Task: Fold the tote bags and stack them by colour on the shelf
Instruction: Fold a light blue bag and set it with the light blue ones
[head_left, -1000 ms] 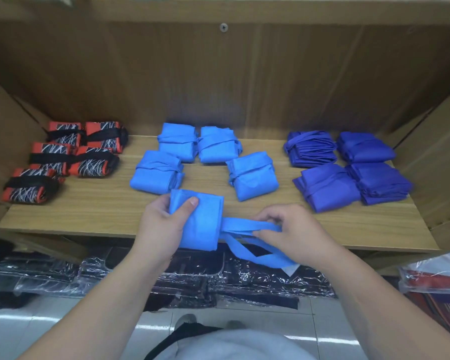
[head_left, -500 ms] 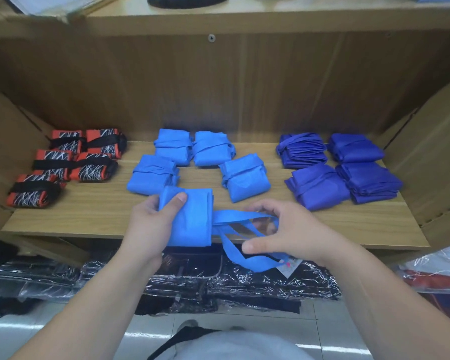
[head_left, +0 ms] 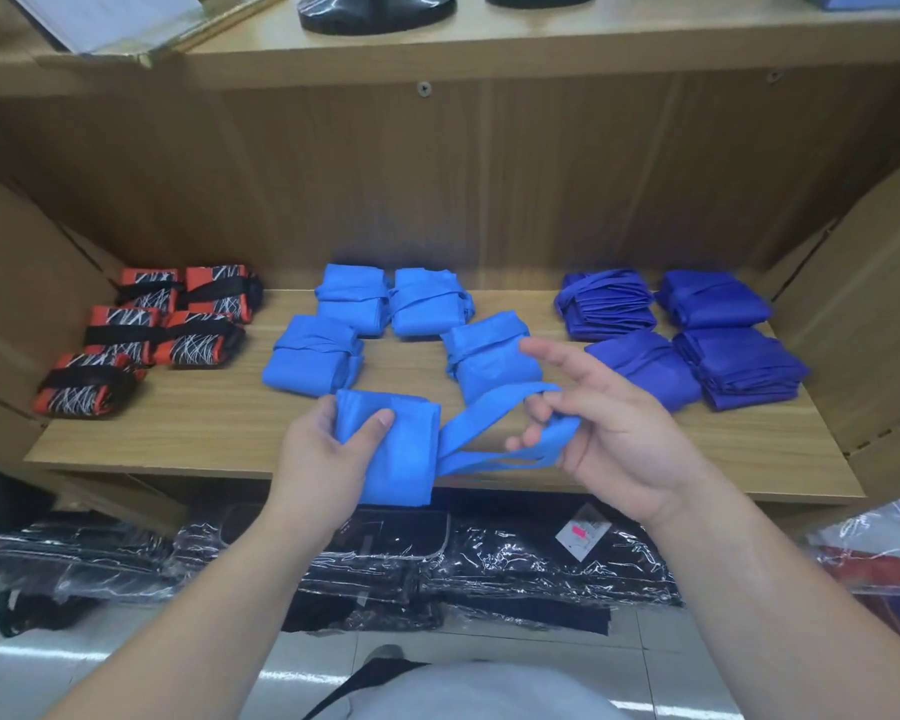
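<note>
Raised since the earlier frame: right hand (head_left: 614, 423), fingers hooked through light-blue handle straps (head_left: 484, 423) of the folded light-blue fabric tote bag (head_left: 401, 449), which the left hand (head_left: 323, 459) grips at the wooden shelf (head_left: 204, 433) front edge. Already shelved: five orange-and-black patterned bundles (head_left: 141, 335), four light-blue bundles (head_left: 313, 356), four dark-blue bundles (head_left: 718, 345). Outstanding, by judgement: wrapping the straps, placing this bag.
</note>
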